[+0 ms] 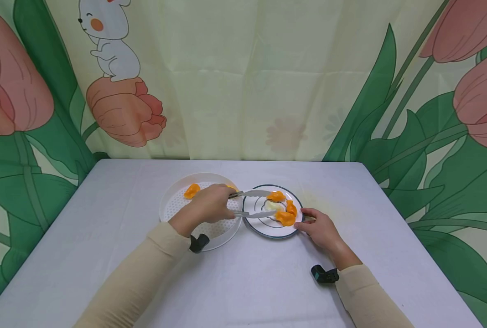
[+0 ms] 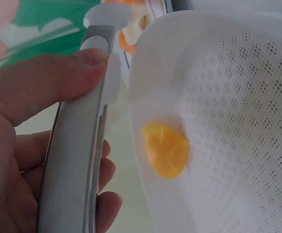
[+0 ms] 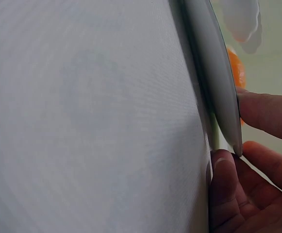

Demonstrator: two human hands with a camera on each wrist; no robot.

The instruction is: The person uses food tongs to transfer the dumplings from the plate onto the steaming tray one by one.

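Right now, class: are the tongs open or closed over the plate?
Open. In the head view the tongs held by the left hand show two arms spread apart over the plate, tips gripping no dumpling.

Metal tongs (image 1: 252, 203) open over orange dumplings (image 1: 286, 214) on dark-rimmed plate (image 1: 268, 231)

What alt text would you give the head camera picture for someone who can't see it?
A person's left hand holds metal tongs open over orange dumplings on a dark-rimmed white plate, while the right hand steadies its edge. Beside it, a perforated white tray holds another dumpling, all on a pale table.
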